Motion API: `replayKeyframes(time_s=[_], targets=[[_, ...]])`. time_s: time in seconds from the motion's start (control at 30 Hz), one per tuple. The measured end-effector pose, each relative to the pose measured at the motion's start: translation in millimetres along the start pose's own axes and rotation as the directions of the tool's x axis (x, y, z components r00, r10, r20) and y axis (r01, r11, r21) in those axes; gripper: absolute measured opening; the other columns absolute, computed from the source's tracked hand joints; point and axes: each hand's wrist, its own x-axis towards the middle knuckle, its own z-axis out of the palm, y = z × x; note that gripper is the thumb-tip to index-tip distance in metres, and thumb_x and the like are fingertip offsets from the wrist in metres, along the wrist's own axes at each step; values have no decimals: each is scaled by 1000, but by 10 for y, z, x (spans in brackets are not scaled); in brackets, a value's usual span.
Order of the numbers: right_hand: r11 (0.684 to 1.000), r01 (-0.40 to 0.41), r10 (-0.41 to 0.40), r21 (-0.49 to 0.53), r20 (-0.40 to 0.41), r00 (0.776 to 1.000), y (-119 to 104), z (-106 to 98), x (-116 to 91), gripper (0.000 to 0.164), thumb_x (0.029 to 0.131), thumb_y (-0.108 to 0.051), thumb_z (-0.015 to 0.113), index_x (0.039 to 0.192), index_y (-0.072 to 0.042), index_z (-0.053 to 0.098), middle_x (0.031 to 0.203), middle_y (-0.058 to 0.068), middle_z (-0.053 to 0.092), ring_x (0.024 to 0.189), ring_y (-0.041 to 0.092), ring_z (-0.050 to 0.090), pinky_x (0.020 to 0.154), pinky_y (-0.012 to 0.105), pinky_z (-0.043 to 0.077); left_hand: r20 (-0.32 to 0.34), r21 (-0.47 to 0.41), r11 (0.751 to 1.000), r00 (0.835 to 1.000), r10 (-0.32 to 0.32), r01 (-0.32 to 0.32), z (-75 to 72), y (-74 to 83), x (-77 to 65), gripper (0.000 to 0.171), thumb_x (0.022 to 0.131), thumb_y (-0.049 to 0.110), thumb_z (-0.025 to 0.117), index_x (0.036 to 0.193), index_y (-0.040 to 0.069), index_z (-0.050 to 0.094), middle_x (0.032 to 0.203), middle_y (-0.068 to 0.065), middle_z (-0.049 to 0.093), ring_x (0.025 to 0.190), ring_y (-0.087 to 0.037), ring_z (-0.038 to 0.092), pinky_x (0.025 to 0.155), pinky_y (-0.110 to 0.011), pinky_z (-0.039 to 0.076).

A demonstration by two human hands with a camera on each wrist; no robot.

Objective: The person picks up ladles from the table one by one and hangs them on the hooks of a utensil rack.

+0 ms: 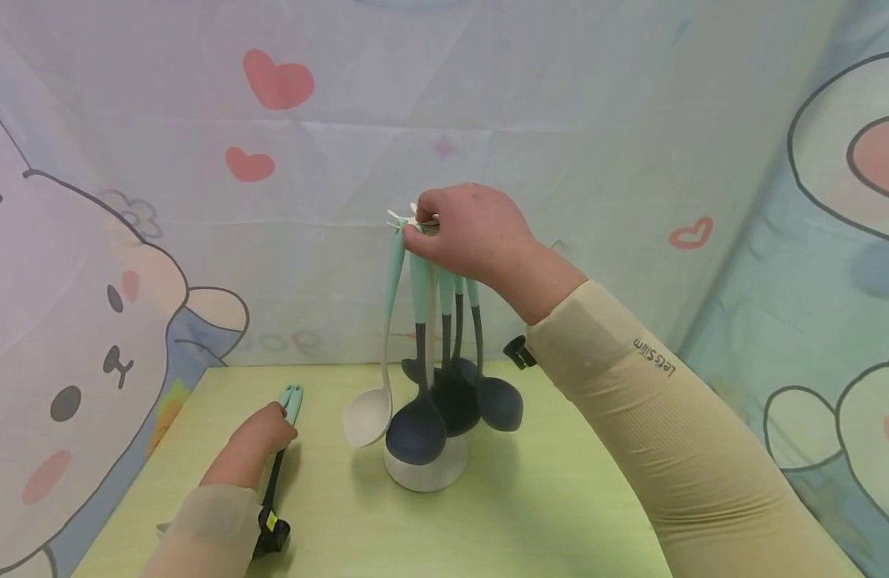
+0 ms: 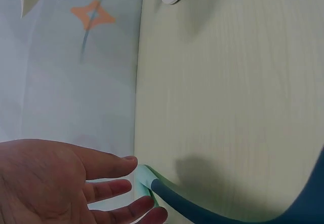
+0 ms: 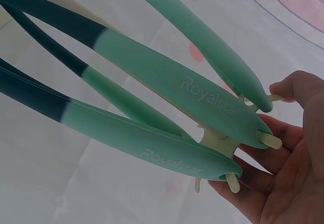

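Note:
At the top of a white rotating utensil stand, my right hand grips the hooked crown, thumb against one hook and fingers behind. Around it hang several utensils with mint-green handles, among them a dark ladle and a cream ladle. To the left, my left hand is over two mint handles lying on the table. Its thumb and fingers look extended beside the handle end in the left wrist view. The utensils' heads are mostly hidden by the left forearm.
The pale wooden table ends at a printed cloth backdrop behind the stand. A black wrist camera is strapped on the left wrist, another on the right.

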Motion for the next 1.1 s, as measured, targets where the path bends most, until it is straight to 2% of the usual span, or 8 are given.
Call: replayKeyframes(time_s=[0.13,0.3,0.57,0.67,0.93,1.1], targets=[[1000,0,0,2,0,1000,2,-2,-1,20,94,-34,49,91,-17,59,85,-4,62,79,16,54,71,33,43,9,-17,1000,1000,-4,4,31,8,2,45,93,7,57,130,-15,45,133,-36,49,112,-46,56,84,-51,52],[1000,2,-2,4,-8,1000,3,-1,-4,19,94,-33,49,89,-17,58,82,-4,61,78,16,53,70,33,43,23,-14,1000,999,-27,27,56,13,31,42,92,3,54,131,-12,48,134,-34,49,101,-39,57,73,-45,53],[1000,3,-3,2,-13,1000,-3,-1,-6,19,93,-33,49,90,-17,59,84,-4,63,78,16,54,71,33,44,32,-6,996,996,-88,88,117,-29,131,42,91,0,53,131,-12,46,129,-34,50,90,-35,55,65,-38,52],[1000,2,-2,1,-10,1000,-9,-3,-4,20,93,-33,49,93,-17,61,87,-5,64,79,15,55,72,34,45,30,-19,994,994,-107,108,136,-47,157,42,91,-1,51,132,-11,45,129,-34,50,91,-36,55,66,-39,51],[1000,2,-2,1,-10,1000,-18,-1,-4,20,93,-33,49,93,-17,61,88,-5,64,80,15,55,73,34,45,40,-16,993,992,-118,119,181,-97,222,38,95,-1,43,132,-10,41,134,-35,47,105,-39,53,90,-52,47],[1000,2,-2,3,-10,1000,-24,1,-3,19,93,-33,49,90,-17,59,84,-5,63,79,16,55,71,33,44,44,-22,991,991,-130,131,195,-118,237,37,96,1,42,132,-8,38,133,-35,47,106,-39,52,90,-52,46]])
